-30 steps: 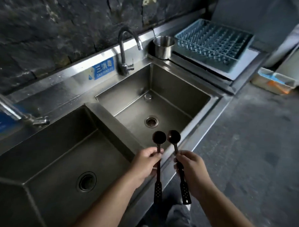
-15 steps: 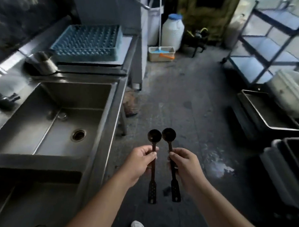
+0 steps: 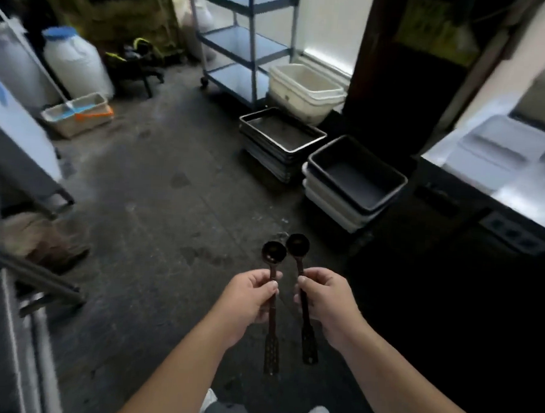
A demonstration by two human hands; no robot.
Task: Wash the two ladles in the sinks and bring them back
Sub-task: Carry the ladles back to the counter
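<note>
I hold two dark ladles upright over the floor, bowls pointing away from me. My left hand (image 3: 250, 294) grips the stem of the left ladle (image 3: 274, 252), whose perforated handle end hangs below my fist. My right hand (image 3: 326, 297) grips the right ladle (image 3: 297, 244) the same way. The two ladles stand side by side, a little apart. The sinks are out of view; only a blurred steel edge (image 3: 19, 335) shows at the lower left.
Dark wet floor (image 3: 158, 207) stretches ahead. Stacked metal trays (image 3: 280, 138) and stacked tubs (image 3: 356, 182) stand ahead on the right, beside a white bin (image 3: 304, 89) and a shelf trolley (image 3: 241, 42). A steel counter (image 3: 500, 172) is at the right. A mop bucket (image 3: 78, 113) and a white drum (image 3: 74, 60) are at the left.
My view has swung right, away from the sinks, toward the trays, tubs and right counter. Both hands kept their grip on the ladles in front of me.
</note>
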